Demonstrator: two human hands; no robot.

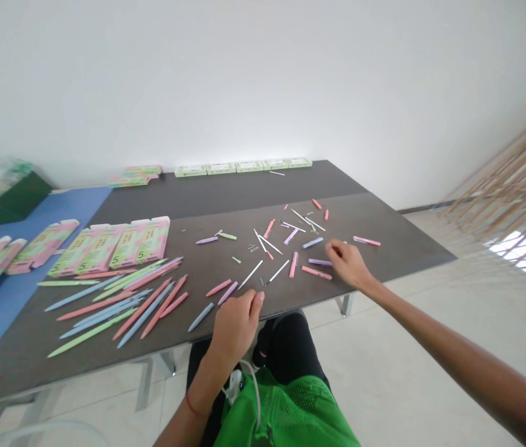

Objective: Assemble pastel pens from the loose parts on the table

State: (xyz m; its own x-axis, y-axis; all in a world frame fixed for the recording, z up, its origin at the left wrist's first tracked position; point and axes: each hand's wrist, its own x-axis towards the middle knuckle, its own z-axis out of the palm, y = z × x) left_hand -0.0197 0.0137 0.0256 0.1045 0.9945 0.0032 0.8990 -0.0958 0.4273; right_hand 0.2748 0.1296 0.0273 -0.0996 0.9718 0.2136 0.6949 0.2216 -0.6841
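Observation:
At the table's near edge my left hand [238, 323] is closed, its fingers curled out of sight; whatever it may hold is hidden. Just beyond it lie a purple pen barrel [228, 293], a blue pen barrel [201, 317] and a white refill [250, 274]. My right hand [347, 264] is also closed, low over the table's right part, and I cannot make out what is in its fingers. Close to its fingertips are a purple barrel piece [320, 262] and a red barrel piece [316, 272]. Loose refills, coloured pen parts and tiny springs are scattered between and beyond the hands.
Several assembled pens [144, 310] lie on the left of the dark table [244, 205]. Behind them are pastel pen boxes [153, 241]. More boxes [248, 166] line the wall. A dark green bin [20, 195] stands on the blue surface [81, 202] at left.

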